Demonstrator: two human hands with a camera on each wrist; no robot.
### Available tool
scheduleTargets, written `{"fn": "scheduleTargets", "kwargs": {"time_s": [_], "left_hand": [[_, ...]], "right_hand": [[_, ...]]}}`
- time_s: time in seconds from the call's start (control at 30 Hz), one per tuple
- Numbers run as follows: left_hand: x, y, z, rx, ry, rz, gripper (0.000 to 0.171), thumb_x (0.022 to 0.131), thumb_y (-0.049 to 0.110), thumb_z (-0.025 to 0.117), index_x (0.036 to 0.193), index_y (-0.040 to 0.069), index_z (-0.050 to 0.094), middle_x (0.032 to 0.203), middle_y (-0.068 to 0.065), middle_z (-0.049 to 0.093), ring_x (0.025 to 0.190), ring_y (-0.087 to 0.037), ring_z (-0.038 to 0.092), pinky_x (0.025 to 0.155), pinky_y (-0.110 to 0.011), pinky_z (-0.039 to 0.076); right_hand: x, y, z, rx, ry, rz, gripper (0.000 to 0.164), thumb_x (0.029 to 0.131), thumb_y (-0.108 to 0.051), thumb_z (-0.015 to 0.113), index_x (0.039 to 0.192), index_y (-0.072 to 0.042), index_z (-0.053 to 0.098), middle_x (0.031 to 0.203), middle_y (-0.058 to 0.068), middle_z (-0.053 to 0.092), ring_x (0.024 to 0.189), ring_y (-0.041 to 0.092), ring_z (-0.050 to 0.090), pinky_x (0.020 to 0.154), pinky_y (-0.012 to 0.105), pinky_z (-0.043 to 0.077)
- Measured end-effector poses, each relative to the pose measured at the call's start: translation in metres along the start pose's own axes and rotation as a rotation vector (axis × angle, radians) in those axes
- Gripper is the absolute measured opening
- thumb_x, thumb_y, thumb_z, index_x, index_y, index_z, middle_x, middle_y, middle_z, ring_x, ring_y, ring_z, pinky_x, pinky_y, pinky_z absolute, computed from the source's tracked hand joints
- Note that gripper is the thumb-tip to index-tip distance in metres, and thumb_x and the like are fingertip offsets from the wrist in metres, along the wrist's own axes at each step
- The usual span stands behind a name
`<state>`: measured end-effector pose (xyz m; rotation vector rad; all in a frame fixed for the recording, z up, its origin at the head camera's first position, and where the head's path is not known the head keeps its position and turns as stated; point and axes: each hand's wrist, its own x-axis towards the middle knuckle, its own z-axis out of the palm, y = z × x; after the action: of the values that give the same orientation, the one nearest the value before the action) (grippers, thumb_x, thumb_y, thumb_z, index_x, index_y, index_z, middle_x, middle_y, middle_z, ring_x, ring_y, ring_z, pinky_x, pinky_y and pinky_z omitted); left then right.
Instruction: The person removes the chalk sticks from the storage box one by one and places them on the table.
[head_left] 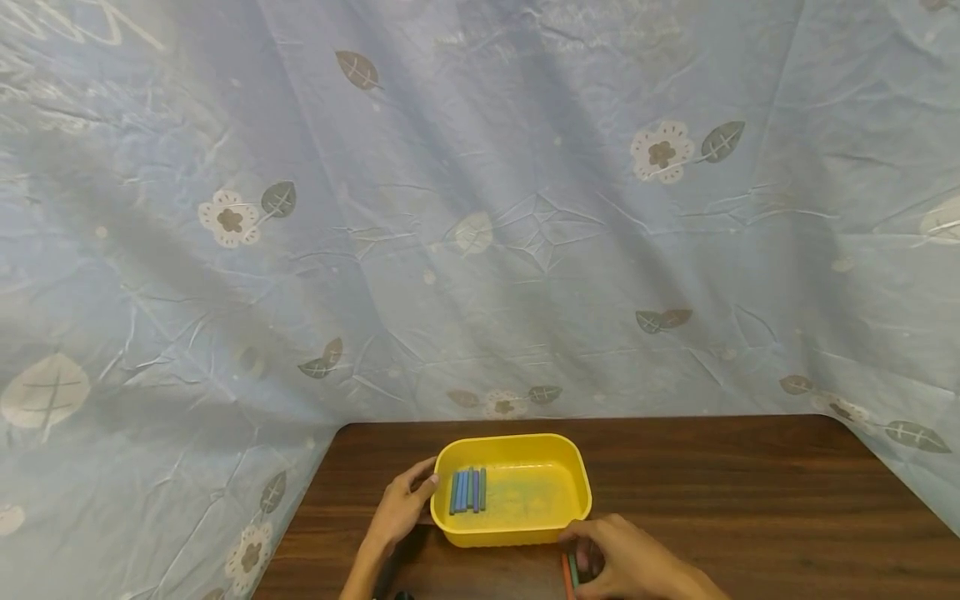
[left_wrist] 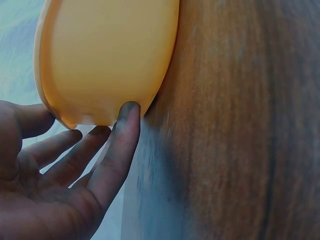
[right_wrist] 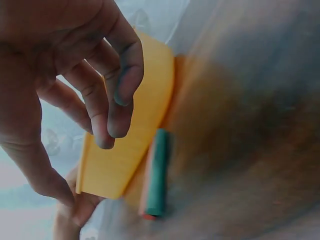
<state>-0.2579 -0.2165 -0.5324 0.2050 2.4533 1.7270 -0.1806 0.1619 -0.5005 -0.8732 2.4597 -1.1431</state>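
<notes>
A yellow plastic basin (head_left: 517, 537) stands on the wooden table. Inside it, at the left end, several blue, green and purple chalk sticks (head_left: 468, 490) lie side by side. My left hand (head_left: 397, 510) is at the basin's left end, its thumb tip at the rim and its spread fingertips resting against the outside wall. Below the basin's front right corner hovers my right hand (head_left: 626, 554), its fingers loosely bent with nothing between them. A green chalk stick (right_wrist: 159, 172) and an orange chalk stick (head_left: 567, 575) lie together on the table beneath that hand, apart from its fingers.
The brown wooden table (head_left: 712, 475) extends to both sides of the basin. A pale blue sheet with flower and leaf prints (head_left: 525, 250) hangs behind and beside it. Near the bottom edge, a small black thing (head_left: 403, 596) is partly cut off.
</notes>
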Motion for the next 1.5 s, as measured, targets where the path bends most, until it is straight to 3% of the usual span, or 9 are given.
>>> {"fn": "scheduleTargets", "kwargs": {"time_s": [0.27,0.37,0.73,1.07,1.5], "left_hand": [[0.0,0.002,0.0,0.003,0.001,-0.005,0.054,0.113,0.027,0.057,0.16,0.003,0.048,0.146,-0.035,0.06,0.099,-0.028,0.078,0.071,-0.04,0.07],[-0.001,0.001,0.0,-0.003,-0.006,-0.005,0.054,0.113,0.027,0.057,0.161,0.003,0.047,0.147,-0.035,0.059,0.099,-0.028,0.078,0.071,-0.041,0.071],[-0.001,-0.001,-0.001,-0.028,0.002,0.001,0.052,0.113,0.023,0.057,0.161,0.004,0.048,0.146,-0.035,0.06,0.101,-0.033,0.078,0.072,-0.043,0.071],[-0.001,0.0,0.0,-0.032,0.002,0.02,0.051,0.113,0.022,0.056,0.161,0.005,0.049,0.149,-0.035,0.058,0.102,-0.034,0.078,0.071,-0.042,0.071],[-0.001,0.0,-0.001,-0.015,0.011,0.014,0.051,0.112,0.024,0.059,0.159,0.005,0.051,0.147,-0.034,0.06,0.101,-0.031,0.077,0.07,-0.041,0.071]], "right_hand": [[0.016,-0.019,-0.012,0.103,0.021,-0.082,0.052,0.092,-0.03,0.088,0.132,-0.004,0.069,0.088,-0.002,0.073,0.072,-0.003,0.062,0.064,0.02,0.059],[0.024,-0.023,-0.015,0.091,0.041,-0.096,0.052,0.092,-0.032,0.087,0.134,-0.006,0.069,0.091,-0.001,0.073,0.075,-0.002,0.062,0.067,0.02,0.059],[0.06,-0.029,-0.021,0.003,0.119,-0.055,0.064,0.093,-0.04,0.086,0.145,-0.01,0.063,0.099,0.002,0.074,0.078,0.003,0.065,0.067,0.022,0.058],[0.093,-0.018,-0.019,-0.003,0.125,0.017,0.074,0.094,-0.042,0.084,0.154,-0.009,0.055,0.103,-0.002,0.069,0.083,0.01,0.066,0.066,0.026,0.058],[0.129,-0.017,-0.011,-0.045,0.084,0.055,0.08,0.092,-0.04,0.086,0.155,-0.003,0.053,0.103,-0.001,0.072,0.087,0.014,0.071,0.073,0.031,0.062]]}}
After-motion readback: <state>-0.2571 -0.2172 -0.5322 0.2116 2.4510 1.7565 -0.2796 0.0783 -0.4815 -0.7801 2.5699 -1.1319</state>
